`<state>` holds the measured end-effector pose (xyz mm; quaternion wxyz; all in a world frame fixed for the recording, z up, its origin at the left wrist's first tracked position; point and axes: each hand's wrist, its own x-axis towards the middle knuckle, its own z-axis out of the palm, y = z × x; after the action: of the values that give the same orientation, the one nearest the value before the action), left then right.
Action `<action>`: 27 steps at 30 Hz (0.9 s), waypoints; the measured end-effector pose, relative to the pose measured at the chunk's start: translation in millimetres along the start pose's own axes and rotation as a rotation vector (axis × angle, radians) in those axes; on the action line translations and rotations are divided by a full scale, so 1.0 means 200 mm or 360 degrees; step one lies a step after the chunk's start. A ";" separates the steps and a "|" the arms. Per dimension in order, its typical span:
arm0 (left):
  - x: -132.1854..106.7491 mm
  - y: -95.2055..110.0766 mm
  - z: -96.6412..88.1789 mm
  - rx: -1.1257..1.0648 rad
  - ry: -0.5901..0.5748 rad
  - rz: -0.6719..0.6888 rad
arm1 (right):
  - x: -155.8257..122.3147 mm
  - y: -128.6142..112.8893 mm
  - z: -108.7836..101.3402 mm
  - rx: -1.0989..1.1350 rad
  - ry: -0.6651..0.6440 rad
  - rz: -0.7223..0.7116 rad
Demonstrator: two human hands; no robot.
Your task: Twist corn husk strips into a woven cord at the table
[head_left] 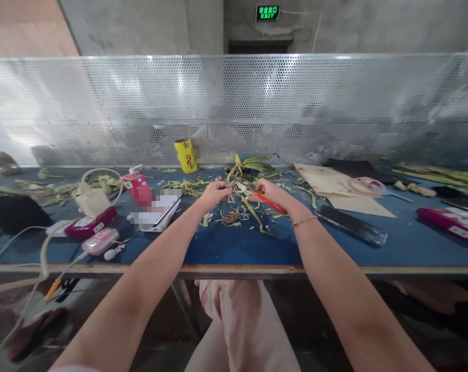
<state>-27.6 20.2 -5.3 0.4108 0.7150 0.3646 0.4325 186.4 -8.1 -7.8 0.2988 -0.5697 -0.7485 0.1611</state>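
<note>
My right hand (271, 193), with a bracelet at the wrist, is closed around red-handled scissors (270, 202). Their narrow blades point left, toward my other hand, among pale green plant strips. My left hand (217, 191) is closed in a pinch at the edge of a pale plant strand; the fingertips are small, and the strand runs up between the hands. Just beyond them lies a tied bundle of green leaves (253, 164). Dry trimmings (234, 216) and cut scraps are scattered below and between both hands on the blue tabletop (226, 250).
A yellow cylinder (186, 156) stands near the perforated metal screen (202, 98). At left are a red carton (137, 187), a propped phone (162, 209), a purple device (91, 223) and cables. At right lie a dark phone (350, 224), brown paper (327, 181) and another purple device (449, 223).
</note>
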 end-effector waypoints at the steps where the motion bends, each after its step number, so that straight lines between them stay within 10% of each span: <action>1: 0.00 0.00 0.00 -0.0003 0.0007 -0.0007 | 0.00 0.00 0.00 0.0001 -0.0002 0.0004; 27: 0.01 -0.03 -0.02 0.0121 -0.0024 0.0074 | -0.03 -0.01 -0.06 -0.0042 -0.0142 -0.0009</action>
<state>-30.9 25.4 -9.3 0.3759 0.7417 0.3610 0.4222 194.3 -16.3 0.5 0.2579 -0.5638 -0.7647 0.1755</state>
